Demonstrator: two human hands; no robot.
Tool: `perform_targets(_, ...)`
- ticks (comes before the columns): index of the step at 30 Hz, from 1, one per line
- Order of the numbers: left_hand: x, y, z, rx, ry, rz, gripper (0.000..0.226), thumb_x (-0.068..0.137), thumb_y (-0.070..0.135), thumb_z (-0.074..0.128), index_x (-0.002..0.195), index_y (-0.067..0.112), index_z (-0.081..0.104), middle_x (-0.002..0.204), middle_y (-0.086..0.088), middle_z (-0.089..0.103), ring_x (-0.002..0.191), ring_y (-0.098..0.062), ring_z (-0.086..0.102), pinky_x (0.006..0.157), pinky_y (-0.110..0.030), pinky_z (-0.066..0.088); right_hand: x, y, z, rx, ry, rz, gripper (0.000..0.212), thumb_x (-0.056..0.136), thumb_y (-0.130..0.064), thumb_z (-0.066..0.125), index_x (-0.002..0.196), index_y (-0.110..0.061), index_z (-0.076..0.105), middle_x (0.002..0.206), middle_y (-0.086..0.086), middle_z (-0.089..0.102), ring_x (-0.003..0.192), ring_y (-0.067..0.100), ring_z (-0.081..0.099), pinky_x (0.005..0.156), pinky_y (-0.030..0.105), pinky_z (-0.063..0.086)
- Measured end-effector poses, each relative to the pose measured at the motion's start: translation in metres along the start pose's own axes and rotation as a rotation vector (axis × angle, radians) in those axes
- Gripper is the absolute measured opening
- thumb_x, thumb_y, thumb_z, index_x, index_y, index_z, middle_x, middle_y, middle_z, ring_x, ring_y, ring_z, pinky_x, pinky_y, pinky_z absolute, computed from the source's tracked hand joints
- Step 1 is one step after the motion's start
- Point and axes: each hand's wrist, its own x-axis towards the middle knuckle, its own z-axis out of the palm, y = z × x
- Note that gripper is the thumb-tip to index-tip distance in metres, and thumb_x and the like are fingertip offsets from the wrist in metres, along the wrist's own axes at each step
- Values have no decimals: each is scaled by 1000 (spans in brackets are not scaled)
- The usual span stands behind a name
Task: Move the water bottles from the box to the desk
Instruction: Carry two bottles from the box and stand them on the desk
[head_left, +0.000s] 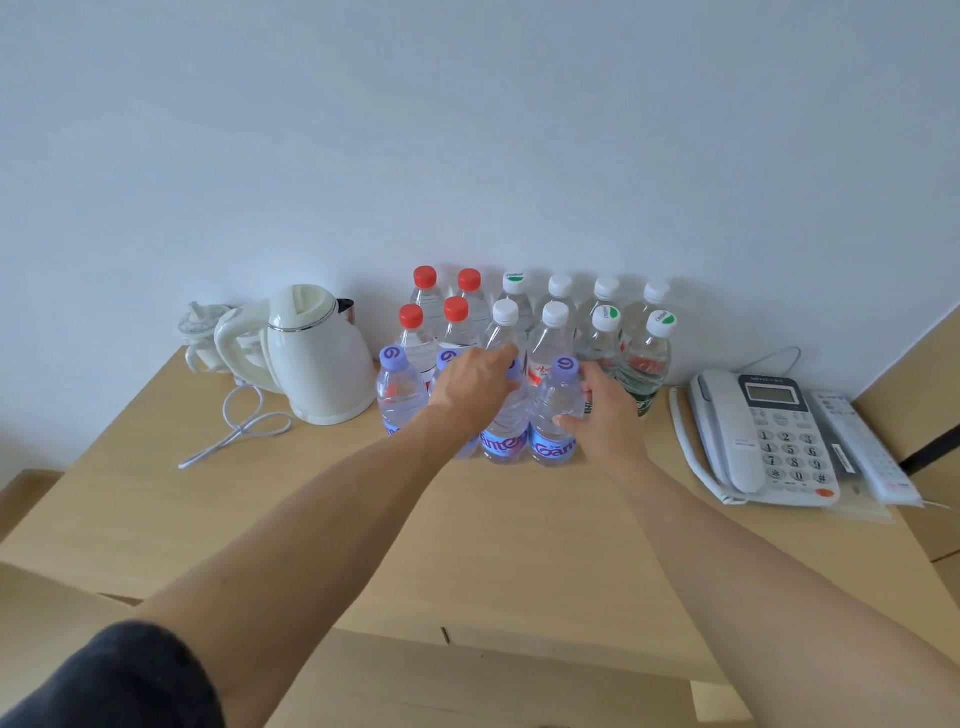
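Several water bottles stand in rows on the light wooden desk (498, 545) against the wall: red-capped ones (413, 332) at the back left, white-capped ones (558, 306) behind and to the right, purple-capped ones in front. My left hand (475, 387) grips a purple-capped bottle (501, 436) round its upper part, hiding its cap. My right hand (605, 415) holds the neighbouring purple-capped bottle (556, 415) from the right side, thumb across its front. Both bottles stand on the desk. No box is clearly in view.
A white electric kettle (317, 358) with its loose cord (244, 421) sits to the left of the bottles. A desk telephone (763, 436) and a remote control (862, 452) lie at the right. A cardboard edge (467, 665) shows along the bottom.
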Motion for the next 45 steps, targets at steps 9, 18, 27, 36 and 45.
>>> perform_targets(9, 4, 1, -3, 8, -29, -38, 31, 95, 27, 66, 119, 8, 60, 98, -18, 64, 90, -37, 62, 73, -41, 52, 2, -2, -1, -21, -6, 19, 57, 67, -15, 89, 114, -13, 57, 101, 5, 63, 96, 25, 56, 74, 32, 39)
perform_targets(18, 9, 3, -8, 44, -94, -41, 36, 97, 29, 65, 126, 9, 60, 108, -19, 65, 97, -36, 64, 78, -39, 51, -4, -5, 0, -45, -3, 44, 60, 70, -16, 88, 120, -13, 55, 108, 5, 64, 101, 25, 59, 77, 32, 41)
perform_targets(27, 1, 7, -7, -1, -84, -45, 29, 98, 22, 62, 122, 7, 56, 108, -18, 65, 96, -36, 63, 72, -37, 46, -10, -13, -2, -88, -18, 97, 61, 74, -17, 84, 127, -17, 53, 113, 4, 65, 104, 26, 58, 75, 30, 38)
perform_targets(36, -7, 5, -12, 9, -79, -43, 20, 98, 15, 59, 114, 6, 53, 100, -18, 63, 92, -37, 62, 67, -39, 43, -16, -29, -8, -164, -32, 145, 55, 81, -13, 75, 130, -22, 53, 105, 1, 64, 99, 28, 61, 73, 32, 42)
perform_targets(45, -7, 12, -22, 77, -116, -40, 21, 100, 11, 56, 120, 7, 53, 112, -17, 63, 100, -34, 63, 69, -34, 43, -22, -47, -17, -202, -14, 164, 58, 81, -9, 69, 134, -25, 52, 114, 2, 67, 103, 28, 62, 81, 39, 52)
